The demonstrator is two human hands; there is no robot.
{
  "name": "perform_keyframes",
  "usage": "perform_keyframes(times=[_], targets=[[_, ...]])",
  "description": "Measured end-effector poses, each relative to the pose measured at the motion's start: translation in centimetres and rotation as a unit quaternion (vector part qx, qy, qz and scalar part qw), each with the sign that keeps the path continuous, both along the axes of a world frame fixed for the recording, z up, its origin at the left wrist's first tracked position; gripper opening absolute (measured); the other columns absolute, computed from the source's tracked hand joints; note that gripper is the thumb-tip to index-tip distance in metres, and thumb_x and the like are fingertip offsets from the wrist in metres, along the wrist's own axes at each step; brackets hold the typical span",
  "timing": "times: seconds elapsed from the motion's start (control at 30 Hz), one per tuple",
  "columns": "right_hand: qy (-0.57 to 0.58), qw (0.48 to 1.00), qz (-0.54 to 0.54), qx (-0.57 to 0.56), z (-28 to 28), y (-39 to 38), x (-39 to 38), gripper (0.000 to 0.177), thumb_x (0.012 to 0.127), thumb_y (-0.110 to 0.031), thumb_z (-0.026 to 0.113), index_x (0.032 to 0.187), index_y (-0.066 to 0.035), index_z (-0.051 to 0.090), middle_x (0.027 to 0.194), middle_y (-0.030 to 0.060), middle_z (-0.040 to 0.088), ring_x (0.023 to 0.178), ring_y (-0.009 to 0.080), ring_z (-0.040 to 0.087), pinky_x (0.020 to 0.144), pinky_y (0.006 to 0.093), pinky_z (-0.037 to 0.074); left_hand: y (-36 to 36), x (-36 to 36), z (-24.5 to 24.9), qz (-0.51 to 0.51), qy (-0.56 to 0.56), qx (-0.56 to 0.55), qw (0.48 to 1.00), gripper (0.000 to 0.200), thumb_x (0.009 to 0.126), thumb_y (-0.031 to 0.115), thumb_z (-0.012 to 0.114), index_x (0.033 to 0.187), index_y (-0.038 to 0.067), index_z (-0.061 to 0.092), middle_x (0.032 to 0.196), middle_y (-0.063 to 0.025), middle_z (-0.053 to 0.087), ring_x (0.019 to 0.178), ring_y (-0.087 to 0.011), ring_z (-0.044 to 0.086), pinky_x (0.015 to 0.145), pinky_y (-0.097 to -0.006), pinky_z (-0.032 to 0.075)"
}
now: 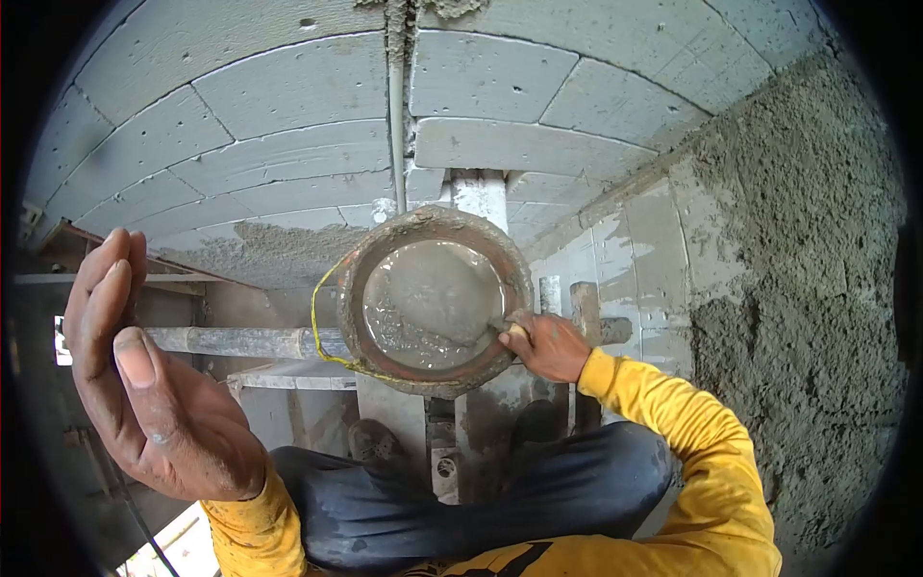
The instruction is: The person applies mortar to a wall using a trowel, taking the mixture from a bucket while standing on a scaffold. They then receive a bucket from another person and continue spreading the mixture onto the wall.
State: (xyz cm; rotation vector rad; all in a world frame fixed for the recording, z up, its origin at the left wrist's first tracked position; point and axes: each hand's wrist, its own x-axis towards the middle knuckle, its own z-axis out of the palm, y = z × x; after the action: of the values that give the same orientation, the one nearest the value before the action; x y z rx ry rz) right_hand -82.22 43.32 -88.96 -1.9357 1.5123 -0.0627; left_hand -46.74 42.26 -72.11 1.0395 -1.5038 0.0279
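Note:
A round bucket [437, 387] caked with dried mortar stands in front of me, with wet grey mortar [437, 288] inside. My right hand [553, 348] is at the bucket's right rim, its fingers closed round the light handle of a trowel [517, 333]. The trowel's blade is sunk in the mortar and hidden. My left hand [159, 385] is raised at the left, close to the camera, fingers stretched and thumb apart. Nothing is in it, and it is away from the bucket. A yellow cord [317, 317] hangs round the bucket's left side.
A grey block wall [288, 87] rises ahead, with a vertical pipe [396, 125] in a mortar-filled gap. Rough wet plaster [798, 240] covers part of the right wall. A horizontal pole [240, 341] runs left of the bucket. My feet are on narrow planks [490, 413].

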Motion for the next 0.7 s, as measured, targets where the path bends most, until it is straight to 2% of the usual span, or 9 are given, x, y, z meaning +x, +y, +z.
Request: perform_keyframes(times=[0.07, 0.17, 0.27, 0.37, 0.43, 0.5, 0.53, 0.6, 0.7], targets=[[-0.043, 0.999, 0.02, 0.001, 0.4, 0.5, -0.1, 0.04, 0.099, -0.034, 0.058, 0.119, 0.0, 0.062, 0.096, 0.0273, 0.069, 0.09, 0.0471, 0.067, 0.083, 0.0521, 0.053, 0.0, 0.0, -0.1, 0.008, 0.005, 0.007, 1.0, 0.039, 0.106, 0.011, 0.035, 0.127, -0.012, 0.057, 0.133, -0.0265, 0.058, 0.127, -0.0349, 0.057, 0.114, -0.0469, 0.043], [-0.142, 0.978, 0.035, -0.148, -1.3, 0.6, 0.0, 0.039, 0.098, -0.035, 0.058, 0.112, 0.002, 0.064, 0.09, 0.0285, 0.069, 0.088, 0.0472, 0.066, 0.08, 0.0535, 0.052, -0.3, -0.1, -0.6, 0.004, 0.024, 0.001, 1.0, 0.038, 0.106, 0.011, 0.036, 0.126, -0.012, 0.058, 0.133, -0.0262, 0.058, 0.126, -0.0349, 0.058, 0.114, -0.0465, 0.043], [-0.003, 0.999, 0.051, -0.019, -0.8, -0.4, 0.4, 0.039, 0.097, -0.035, 0.06, 0.109, 0.002, 0.064, 0.088, 0.0275, 0.069, 0.085, 0.0471, 0.066, 0.078, 0.0541, 0.052, -1.0, -0.9, -0.7, -0.005, 0.029, 0.006, 1.0, 0.037, 0.105, 0.01, 0.037, 0.124, -0.011, 0.06, 0.132, -0.0254, 0.059, 0.124, -0.035, 0.059, 0.112, -0.0453, 0.044], [-0.064, 0.997, 0.025, -0.038, -0.8, -0.1, -0.3, 0.039, 0.096, -0.035, 0.061, 0.111, 0.001, 0.063, 0.087, 0.0253, 0.069, 0.082, 0.047, 0.066, 0.077, 0.054, 0.052, -1.5, -1.5, -1.0, 0.003, 0.008, 0.036, 0.999, 0.037, 0.104, 0.009, 0.038, 0.122, -0.011, 0.063, 0.131, -0.0253, 0.06, 0.124, -0.0335, 0.059, 0.112, -0.0431, 0.044], [-0.074, 0.992, 0.01, -0.101, -0.7, -0.2, -1.3, 0.04, 0.095, -0.036, 0.063, 0.111, 0.001, 0.062, 0.087, 0.025, 0.069, 0.081, 0.0467, 0.066, 0.076, 0.054, 0.052, -1.3, -1.4, -0.9, 0.027, -0.021, 0.059, 0.998, 0.038, 0.105, 0.012, 0.037, 0.124, -0.011, 0.061, 0.133, -0.0256, 0.059, 0.126, -0.0341, 0.058, 0.113, -0.0438, 0.043], [-0.038, 0.984, -0.012, -0.172, -1.5, 0.9, -3.9, 0.042, 0.095, -0.038, 0.064, 0.111, 0.0, 0.062, 0.087, 0.0242, 0.069, 0.08, 0.0446, 0.067, 0.076, 0.0535, 0.052, -1.3, 0.3, -1.4, -0.012, -0.022, 0.077, 0.997, 0.043, 0.106, 0.018, 0.035, 0.13, -0.01, 0.058, 0.137, -0.0259, 0.057, 0.13, -0.0355, 0.055, 0.116, -0.0451, 0.039], [-0.01, 0.988, -0.032, -0.154, -0.4, 1.3, -4.9, 0.042, 0.094, -0.039, 0.065, 0.112, 0.0, 0.062, 0.086, 0.0233, 0.069, 0.08, 0.0441, 0.067, 0.075, 0.0535, 0.052, -1.3, 1.8, -1.8, -0.047, -0.018, 0.082, 0.995, 0.047, 0.107, 0.022, 0.034, 0.135, -0.009, 0.055, 0.141, -0.0261, 0.055, 0.134, -0.0366, 0.052, 0.118, -0.0461, 0.036], [0.029, 0.991, -0.059, -0.117, 2.1, 1.5, -6.6, 0.044, 0.093, -0.039, 0.066, 0.114, -0.001, 0.06, 0.084, 0.0214, 0.069, 0.078, 0.0432, 0.067, 0.074, 0.0535, 0.052, -1.3, 1.6, -2.0, -0.008, -0.034, 0.111, 0.993, 0.057, 0.108, 0.034, 0.028, 0.145, -0.005, 0.049, 0.148, -0.0261, 0.049, 0.14, -0.039, 0.045, 0.122, -0.0496, 0.027], [0.041, 0.98, -0.129, -0.143, 2.8, 3.2, -8.8, 0.036, 0.09, -0.035, 0.073, 0.104, -0.005, 0.06, 0.078, 0.0176, 0.067, 0.075, 0.0435, 0.065, 0.068, 0.0518, 0.05, -2.6, 5.6, -3.5, -0.144, -0.127, 0.043, 0.98, 0.062, 0.108, 0.041, 0.023, 0.149, 0.002, 0.047, 0.152, -0.0266, 0.045, 0.142, -0.0417, 0.042, 0.122, -0.0536, 0.024]])
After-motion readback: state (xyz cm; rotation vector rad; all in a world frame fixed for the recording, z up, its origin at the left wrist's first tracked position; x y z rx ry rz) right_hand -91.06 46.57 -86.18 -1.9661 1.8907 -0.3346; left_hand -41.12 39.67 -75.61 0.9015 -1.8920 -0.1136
